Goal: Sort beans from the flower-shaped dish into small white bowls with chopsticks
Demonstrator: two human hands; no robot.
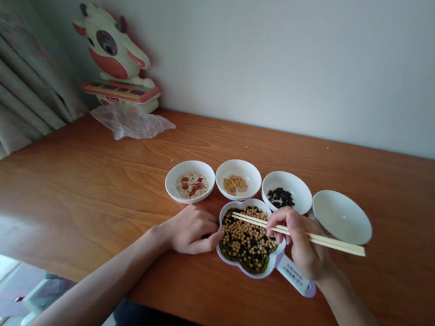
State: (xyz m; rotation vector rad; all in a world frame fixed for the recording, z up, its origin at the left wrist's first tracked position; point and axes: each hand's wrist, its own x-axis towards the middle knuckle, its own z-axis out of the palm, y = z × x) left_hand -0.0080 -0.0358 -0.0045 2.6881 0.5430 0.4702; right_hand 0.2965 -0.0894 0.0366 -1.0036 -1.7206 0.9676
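Right hand (305, 248): chopsticks (249, 220) | crosswise, tips pointing left | above bean dish (245, 272)

Four bowls (341, 215) in row on bench (75, 173); bean dish (244, 272) just before middle two, chopsticks (337, 244) across it. Back left: toy cow (114, 58), bag (131, 122) before it.

We see a cartoon cow toy (113, 55) at the wooden table's (365, 170) far left corner against the white wall (301, 49), a crumpled clear plastic bag (131, 120) before it, curtains (5, 69) alongside.
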